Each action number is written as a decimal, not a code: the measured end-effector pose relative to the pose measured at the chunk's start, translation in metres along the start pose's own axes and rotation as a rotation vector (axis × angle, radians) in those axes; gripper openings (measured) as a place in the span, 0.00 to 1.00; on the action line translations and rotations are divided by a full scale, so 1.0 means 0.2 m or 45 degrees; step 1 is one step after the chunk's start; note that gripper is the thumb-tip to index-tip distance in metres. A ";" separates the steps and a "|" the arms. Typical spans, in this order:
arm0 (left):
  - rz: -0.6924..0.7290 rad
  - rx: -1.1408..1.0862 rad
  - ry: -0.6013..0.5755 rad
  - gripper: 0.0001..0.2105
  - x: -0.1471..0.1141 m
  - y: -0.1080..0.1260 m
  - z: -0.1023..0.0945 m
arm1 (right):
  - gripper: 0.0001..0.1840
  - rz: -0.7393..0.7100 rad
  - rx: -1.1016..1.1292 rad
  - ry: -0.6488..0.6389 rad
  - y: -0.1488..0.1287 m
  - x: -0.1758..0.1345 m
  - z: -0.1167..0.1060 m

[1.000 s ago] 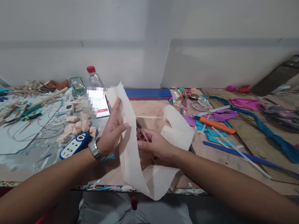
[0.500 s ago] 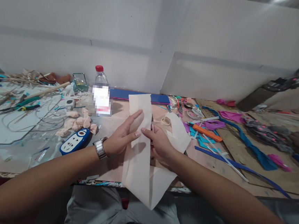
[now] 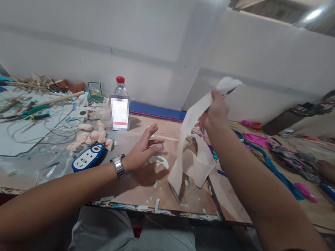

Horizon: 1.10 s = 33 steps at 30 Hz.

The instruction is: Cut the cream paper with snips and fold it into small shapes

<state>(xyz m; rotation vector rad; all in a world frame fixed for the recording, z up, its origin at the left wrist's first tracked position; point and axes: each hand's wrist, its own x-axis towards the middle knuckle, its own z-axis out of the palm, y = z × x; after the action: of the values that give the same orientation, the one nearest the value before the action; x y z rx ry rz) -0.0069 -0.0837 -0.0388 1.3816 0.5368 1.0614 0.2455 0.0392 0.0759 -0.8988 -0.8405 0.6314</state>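
Observation:
My right hand (image 3: 216, 110) is raised above the table, its fingers closed on a long strip of cream paper (image 3: 192, 116). The strip's upper end curls over beyond my fingers, while its lower part hangs and loops down to the tabletop. A thin dark piece (image 3: 230, 92) pokes out past the hand; its kind is blurred. My left hand (image 3: 144, 149) hovers with fingers apart and nothing in it, a metal watch (image 3: 119, 166) on its wrist. Just under it lies a white curved scrap (image 3: 162, 162) on the table.
A red-capped bottle (image 3: 121, 86) stands behind my left hand. To the left are a blue-and-white power strip (image 3: 88, 157), crumpled peach pieces (image 3: 93, 136) and green-handled pliers (image 3: 36, 110). Blue sheets (image 3: 157, 111) lie by the wall. Another person's hand (image 3: 332, 173) is at the far right.
My right hand has lifted up and away to the right, carrying the paper strip. My left hand has come off the paper and stays near its earlier place.

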 end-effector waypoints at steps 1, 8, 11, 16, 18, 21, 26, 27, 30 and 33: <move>-0.005 0.015 -0.002 0.35 0.00 0.00 0.00 | 0.09 -0.074 0.020 0.070 -0.03 0.10 0.02; -0.048 0.202 -0.107 0.27 0.00 -0.01 -0.01 | 0.18 -1.139 -0.432 -0.036 -0.11 0.32 0.28; 0.006 0.362 -0.217 0.20 0.00 -0.01 -0.01 | 0.22 -0.866 -1.192 -0.637 0.10 0.23 0.42; 0.035 0.511 -0.370 0.18 -0.01 -0.03 -0.01 | 0.15 -0.555 -1.634 -1.199 0.50 0.07 0.47; 0.037 0.593 -0.407 0.18 -0.01 -0.03 -0.01 | 0.15 -0.506 -1.674 -1.313 0.58 0.03 0.42; 0.038 0.678 -0.431 0.18 0.00 -0.03 -0.02 | 0.16 -0.473 -1.700 -1.378 0.57 0.03 0.31; 0.093 0.863 -0.491 0.17 -0.01 -0.02 -0.02 | 0.24 -0.411 -1.791 -1.314 0.37 0.09 0.01; 0.105 0.877 -0.503 0.16 -0.01 -0.02 -0.02 | 0.23 -0.386 -1.828 -1.296 0.32 0.10 -0.07; 0.143 0.908 -0.519 0.17 -0.02 -0.03 -0.01 | 0.19 -0.310 -1.942 -1.271 0.24 0.07 -0.31; 0.162 0.949 -0.522 0.16 -0.02 -0.02 0.00 | 0.19 -0.267 -1.992 -1.300 0.21 -0.01 -0.49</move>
<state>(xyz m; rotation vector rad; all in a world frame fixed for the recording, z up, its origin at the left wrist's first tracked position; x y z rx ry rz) -0.0087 -0.0867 -0.0442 2.2487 0.5656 0.6525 0.3215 0.0169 0.0045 -1.8464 -2.4614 0.0729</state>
